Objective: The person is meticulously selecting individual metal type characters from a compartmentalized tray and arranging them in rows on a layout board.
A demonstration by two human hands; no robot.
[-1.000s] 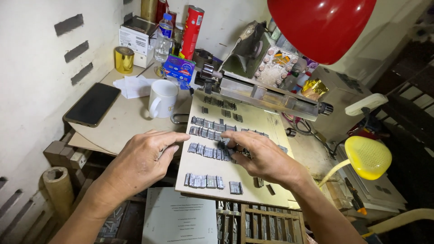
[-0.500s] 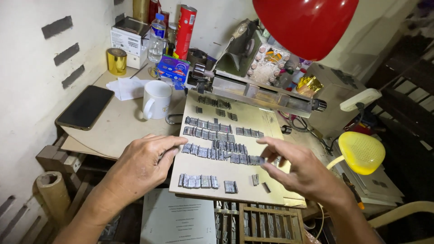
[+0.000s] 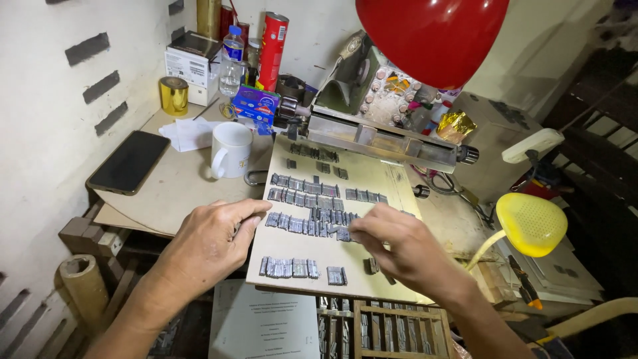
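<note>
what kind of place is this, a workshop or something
Probably a small letterpress or stamping workshop. Rows of small metal type blocks lie on a board under both hands, a compartmented wooden type case sits below, and a metal press-like machine stands on the cluttered bench.

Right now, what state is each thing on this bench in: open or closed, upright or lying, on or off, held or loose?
Left hand: flat at the board's left edge, holding nothing.
Right hand: fingertips on a metal type block.
Board: lying flat, rows of type on it.
White mug: upright.
Phone: lying flat, screen dark.
Water bottle: upright, capped.
Red can: upright.
Yellow lamp: unlit.
</note>
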